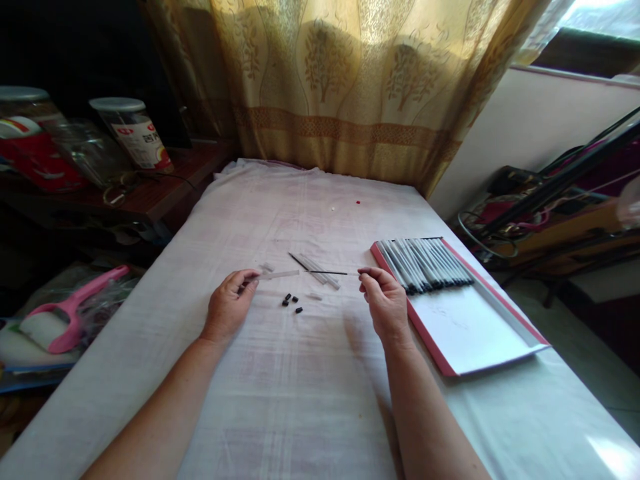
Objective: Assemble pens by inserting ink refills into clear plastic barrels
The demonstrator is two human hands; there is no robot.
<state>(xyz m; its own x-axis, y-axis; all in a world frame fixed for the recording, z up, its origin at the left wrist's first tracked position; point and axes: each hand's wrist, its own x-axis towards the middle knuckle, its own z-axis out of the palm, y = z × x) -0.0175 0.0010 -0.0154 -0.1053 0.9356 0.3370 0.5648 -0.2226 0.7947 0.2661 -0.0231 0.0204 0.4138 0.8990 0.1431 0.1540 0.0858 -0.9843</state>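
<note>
My left hand (230, 305) pinches the left end of a clear plastic pen barrel (283, 274), held level above the cloth. Between the fingertips of my right hand (385, 303) is a thin pen refill (331, 272) with black ink, pointing left. Its left tip lies close to the barrel's right end; whether it is inside I cannot tell. Beneath them on the cloth lie more clear barrels (327, 275) and a dark slim piece. Several small black caps (295, 299) sit nearer to me, with a short clear piece (315, 296) beside them.
At the right, a shallow red-edged box (485, 340) holds a row of black-ended pens (425, 265). Small red bit (358, 202) lies at the back of the cloth-covered table (280, 413). Jars (137, 137) stand on a dark cabinet at left, above a pink-handled tool (75, 307).
</note>
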